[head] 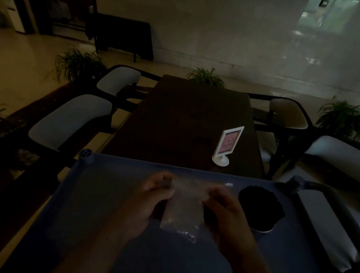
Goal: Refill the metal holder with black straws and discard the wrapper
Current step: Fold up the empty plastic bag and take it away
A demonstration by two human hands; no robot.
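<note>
A clear plastic wrapper (183,209) hangs flat between my two hands above the blue cart top (98,206). My left hand (152,198) pinches its left edge and my right hand (224,215) pinches its right edge. The wrapper looks see-through and I cannot tell whether anything is inside. To the right of my right hand stands the metal holder (262,228), packed with black straws (259,205) that fan out at the top. The scene is very dim.
Beyond the cart is a dark wooden table (188,119) with a white sign stand (228,144) near its right front corner. Pale cushioned chairs (72,118) flank the table on both sides. Potted plants (206,77) line the floor behind.
</note>
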